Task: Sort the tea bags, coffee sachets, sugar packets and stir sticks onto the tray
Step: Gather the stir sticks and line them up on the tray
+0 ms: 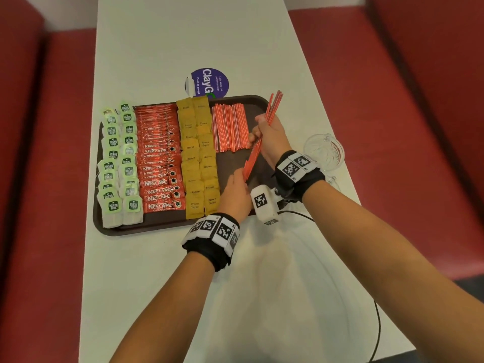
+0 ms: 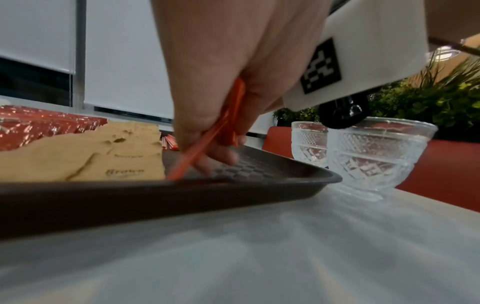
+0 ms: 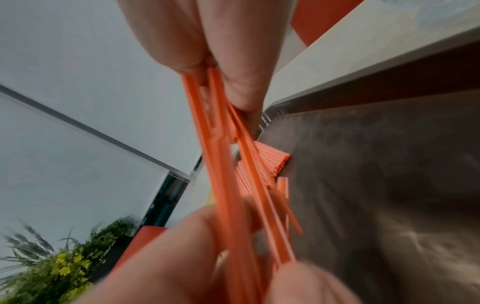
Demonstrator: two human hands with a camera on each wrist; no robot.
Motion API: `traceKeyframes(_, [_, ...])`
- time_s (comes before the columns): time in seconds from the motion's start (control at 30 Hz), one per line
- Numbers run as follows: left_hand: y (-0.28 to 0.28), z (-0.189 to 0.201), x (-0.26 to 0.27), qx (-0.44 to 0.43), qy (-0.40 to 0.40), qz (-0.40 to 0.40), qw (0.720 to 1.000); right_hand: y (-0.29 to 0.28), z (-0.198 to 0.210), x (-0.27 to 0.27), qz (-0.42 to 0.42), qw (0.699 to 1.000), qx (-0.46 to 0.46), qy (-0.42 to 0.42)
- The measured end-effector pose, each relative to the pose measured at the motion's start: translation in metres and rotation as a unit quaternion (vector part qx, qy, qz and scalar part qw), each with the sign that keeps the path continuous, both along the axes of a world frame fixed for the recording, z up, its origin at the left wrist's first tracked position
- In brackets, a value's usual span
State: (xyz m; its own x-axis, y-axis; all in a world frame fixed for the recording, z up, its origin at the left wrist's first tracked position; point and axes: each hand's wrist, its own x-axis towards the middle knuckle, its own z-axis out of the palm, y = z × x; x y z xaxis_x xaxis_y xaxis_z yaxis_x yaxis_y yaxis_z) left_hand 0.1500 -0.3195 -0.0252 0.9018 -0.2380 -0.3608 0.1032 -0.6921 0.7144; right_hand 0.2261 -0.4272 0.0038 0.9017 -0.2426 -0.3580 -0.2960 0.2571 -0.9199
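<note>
Red bench seats (image 1: 52, 179) run along both sides of a long white table (image 1: 183, 35). On it sits a brown tray (image 1: 146, 226). A round purple sticker (image 1: 209, 82) at the tray's 12 o'clock edge is partly hidden behind the tray. Two glass cups (image 2: 374, 152) stand on the table at the tray's 3 o'clock side; from the head camera one is mostly hidden by the right arm.

From 9 o'clock to 3 o'clock the tray holds rows of tea bags (image 1: 117, 166), coffee sachets (image 1: 159, 163), sugar packets (image 1: 199, 158) and a flat pile of stir sticks (image 1: 230, 127).

The right hand (image 1: 269, 137) is closed around a bunch of sticks (image 1: 262, 134) held slanted above the bare part of the tray. Their tops point to 1 o'clock and stick out past the fist. The left hand (image 1: 235, 195) pinches the low ends of the bunch near the tray's 5 o'clock corner. In the left wrist view one stick tip touches the tray floor. The right wrist view is blurry, so the fingers there are hard to make out.
</note>
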Motion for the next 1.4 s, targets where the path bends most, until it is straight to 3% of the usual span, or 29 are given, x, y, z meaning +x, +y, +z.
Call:
traceKeyframes(0.17, [0.006, 0.014, 0.012, -0.134, 0.004, 0.102, 0.986, -0.006, 0.010, 0.014, -0.066, 0.997, 0.007, -0.028])
traceKeyframes(0.33, [0.010, 0.011, 0.029, -0.228, 0.004, 0.223, 0.948, -0.001, 0.010, 0.012, -0.080, 0.994, -0.079, -0.018])
traceKeyframes(0.43, [0.016, 0.016, 0.033, -0.281, 0.011, 0.231, 0.932, 0.001, 0.008, 0.005, 0.012, 0.998, -0.056, 0.015])
traceKeyframes(0.57, [0.016, 0.020, 0.036, -0.238, -0.001, 0.134, 0.962, 0.013, 0.006, -0.006, 0.238, 0.964, -0.116, 0.035])
traceKeyframes(0.73, [0.015, 0.025, 0.036, -0.188, -0.012, 0.089, 0.978, 0.021, 0.007, -0.005, 0.297, 0.947, -0.116, 0.046])
traceKeyframes(0.83, [0.016, 0.026, 0.040, -0.219, 0.012, 0.124, 0.968, 0.024, 0.011, -0.004, 0.269, 0.957, -0.096, 0.057])
traceKeyframes(0.97, [0.018, 0.031, 0.041, -0.316, 0.095, 0.217, 0.919, 0.020, 0.017, 0.003, 0.170, 0.985, 0.004, 0.026])
traceKeyframes(1.1, [0.023, 0.034, 0.039, -0.385, 0.183, 0.345, 0.836, 0.012, 0.026, 0.005, 0.105, 0.985, 0.134, -0.029])
traceKeyframes(1.33, [0.020, 0.046, 0.038, -0.538, 0.360, 0.327, 0.689, 0.023, 0.047, 0.011, 0.105, 0.971, 0.182, -0.113])
traceKeyframes(1.4, [0.018, 0.048, 0.039, -0.547, 0.374, 0.323, 0.676, 0.026, 0.048, 0.008, 0.107, 0.971, 0.171, -0.128])
